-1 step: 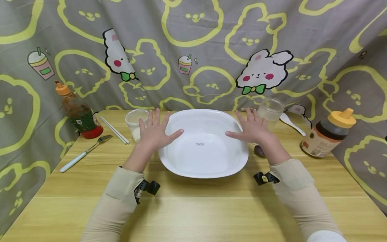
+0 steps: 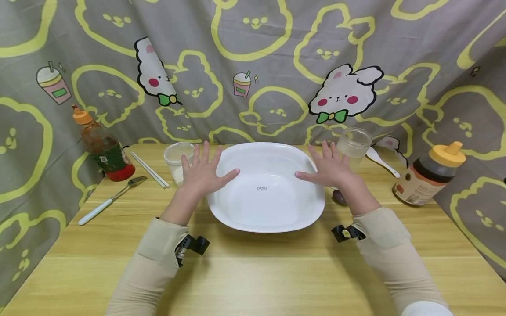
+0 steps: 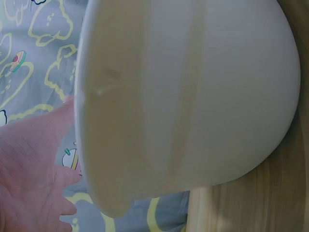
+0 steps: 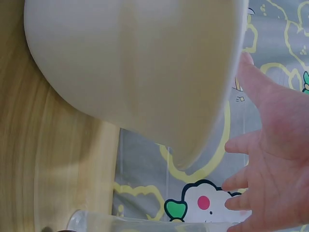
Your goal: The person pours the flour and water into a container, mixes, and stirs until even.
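Observation:
A white oval basin [image 2: 261,206] with "bdo" printed on its floor stands mid-table. At its left rim my left hand [image 2: 200,175] is spread flat, palm down, thumb over the basin's edge. My right hand [image 2: 330,169] mirrors it at the right rim, fingers splayed. Neither hand holds anything. From the left wrist view, the palm [image 3: 31,174] shows beside the basin's outer wall [image 3: 227,96]. In the right wrist view the straight fingers lie apart from the wall, the thumb [image 4: 251,72] near the rim. A clear tub with white contents [image 2: 178,169] stands behind my left hand.
On the left are a sauce bottle [image 2: 106,153], white chopsticks [image 2: 150,170] and a fork [image 2: 112,199]. On the right stand a clear jar [image 2: 354,142], a white spoon [image 2: 382,162], a dark round thing [image 2: 338,197] and a yellow-capped bottle [image 2: 428,175]. A patterned curtain [image 2: 272,52] hangs behind.

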`<state>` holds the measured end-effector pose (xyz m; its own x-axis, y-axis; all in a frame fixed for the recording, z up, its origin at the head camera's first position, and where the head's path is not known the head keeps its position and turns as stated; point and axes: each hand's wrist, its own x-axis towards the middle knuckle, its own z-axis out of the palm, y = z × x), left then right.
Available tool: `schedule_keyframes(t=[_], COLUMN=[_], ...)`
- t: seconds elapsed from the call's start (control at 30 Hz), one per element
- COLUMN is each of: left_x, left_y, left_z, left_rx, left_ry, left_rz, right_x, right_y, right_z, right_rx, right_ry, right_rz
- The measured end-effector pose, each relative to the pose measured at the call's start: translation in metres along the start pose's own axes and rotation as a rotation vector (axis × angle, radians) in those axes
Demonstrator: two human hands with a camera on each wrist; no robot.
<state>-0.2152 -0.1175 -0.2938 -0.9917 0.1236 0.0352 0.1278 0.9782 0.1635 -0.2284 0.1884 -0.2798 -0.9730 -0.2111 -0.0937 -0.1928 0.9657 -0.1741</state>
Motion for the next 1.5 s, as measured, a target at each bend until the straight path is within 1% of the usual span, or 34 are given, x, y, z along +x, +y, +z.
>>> schedule_keyframes(t=[0.2, 0.3, 0.43, 0.53, 0.6, 0.7, 0.83, 0.93, 1.07, 1.17, 1.27, 1.3, 1.33, 1.4, 1.43, 1.5], left_x=[0.001, 0.001, 0.000, -0.001, -0.002, -0.005, -0.011, -0.014, -0.013, -0.008, -0.001, 0.003, 0.005, 0.009, 0.015, 0.022], left_y=[-0.003, -0.006, -0.013, -0.023, -0.032, -0.047, -0.067, -0.080, -0.092, -0.097, -0.103, -0.107, -0.109, -0.114, -0.121, -0.128], left_z=[0.003, 0.003, 0.001, -0.002, -0.007, -0.013, -0.021, -0.020, -0.010, 0.004, 0.021, 0.030, 0.036, 0.047, 0.056, 0.068], left_rx=[0.002, -0.009, -0.043, -0.071, -0.094, -0.155, -0.309, -0.447, -0.623, -0.747, -0.852, -0.889, -0.914, -0.967, -0.999, -1.046], left_ry=[-0.003, -0.006, -0.007, 0.010, 0.040, 0.116, 0.209, 0.259, 0.320, 0.367, 0.425, 0.448, 0.464, 0.494, 0.498, 0.515], left_rz=[-0.006, -0.005, -0.013, -0.012, 0.000, 0.024, 0.033, 0.026, -0.011, -0.062, -0.121, -0.142, -0.165, -0.194, -0.206, -0.216], right_x=[-0.001, -0.002, -0.003, -0.003, -0.003, -0.004, -0.011, -0.018, -0.021, -0.018, -0.015, -0.014, -0.013, -0.012, -0.011, -0.011], right_y=[-0.002, -0.001, 0.002, 0.006, 0.009, 0.014, 0.022, 0.031, 0.041, 0.046, 0.050, 0.051, 0.052, 0.053, 0.053, 0.054], right_z=[-0.001, -0.004, -0.008, -0.009, -0.010, -0.009, -0.005, 0.003, 0.018, 0.030, 0.041, 0.044, 0.047, 0.053, 0.056, 0.061], right_rx=[0.004, 0.003, 0.025, 0.074, 0.133, 0.262, 0.460, 0.594, 0.741, 0.821, 0.887, 0.914, 0.948, 1.045, 1.097, 1.204], right_ry=[-0.010, 0.005, 0.039, 0.047, 0.044, 0.046, 0.086, 0.103, 0.097, 0.108, 0.127, 0.128, 0.122, 0.098, 0.079, 0.045], right_rz=[-0.017, -0.036, -0.074, -0.113, -0.139, -0.193, -0.268, -0.274, -0.234, -0.226, -0.236, -0.235, -0.231, -0.227, -0.218, -0.212])
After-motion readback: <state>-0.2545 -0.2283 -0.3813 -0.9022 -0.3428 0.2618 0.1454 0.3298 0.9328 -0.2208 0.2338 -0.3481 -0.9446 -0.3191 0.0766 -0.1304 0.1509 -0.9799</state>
